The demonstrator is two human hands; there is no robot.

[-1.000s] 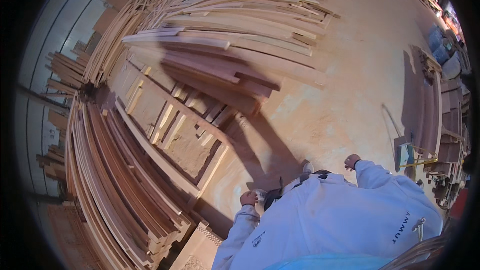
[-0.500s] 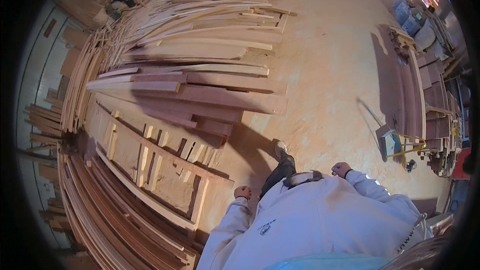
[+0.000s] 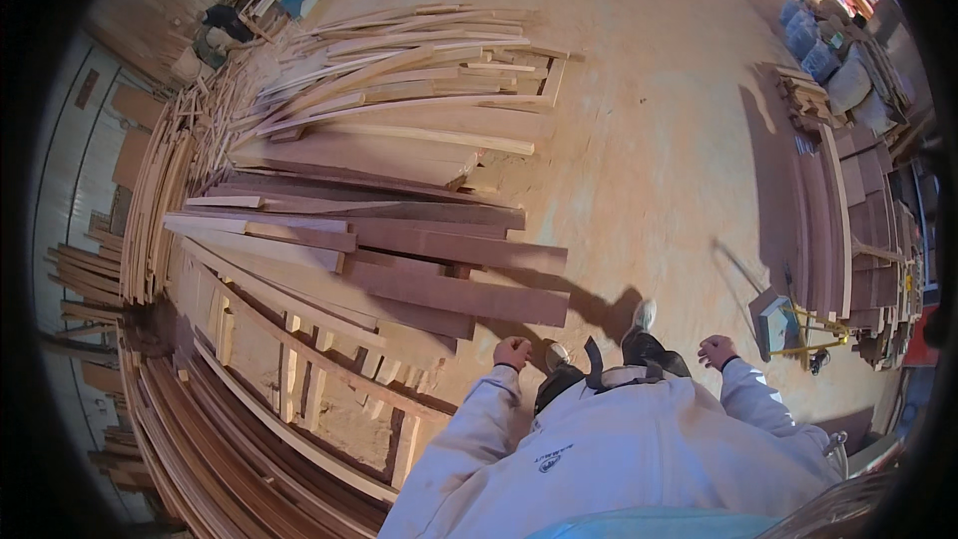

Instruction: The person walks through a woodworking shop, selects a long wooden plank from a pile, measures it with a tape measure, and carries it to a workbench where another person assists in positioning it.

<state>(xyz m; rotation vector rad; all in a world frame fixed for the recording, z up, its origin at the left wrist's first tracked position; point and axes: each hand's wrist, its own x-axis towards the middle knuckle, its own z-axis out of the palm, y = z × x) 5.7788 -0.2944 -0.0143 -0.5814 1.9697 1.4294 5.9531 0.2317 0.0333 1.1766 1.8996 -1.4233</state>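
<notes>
My left hand [image 3: 513, 351], fingers curled in with nothing showing in them, hangs just right of the near ends of stacked planks [image 3: 454, 289] and does not appear to touch them. Those planks are reddish-brown and pale, lying with their ends staggered toward the floor. On the other side of my body, my right hand [image 3: 717, 350] hangs loosely closed, also with nothing visible in it. Nearest to it on the right is a blue-grey flat-faced tool or box [image 3: 770, 324] with a yellow frame [image 3: 813, 344] beside it.
A wooden frame with slats [image 3: 329, 359] and long brown boards [image 3: 225, 419] lie at the lower left. Beyond, thin pale strips [image 3: 419, 60] spread across the floor [image 3: 649, 170]. More boards [image 3: 823, 210] and filled bags [image 3: 848, 80] line the right side.
The planks sit lower in the picture, closer to me. My left hand has swung forward and right, my right hand slightly right. Both shoes now show, where one did before.
</notes>
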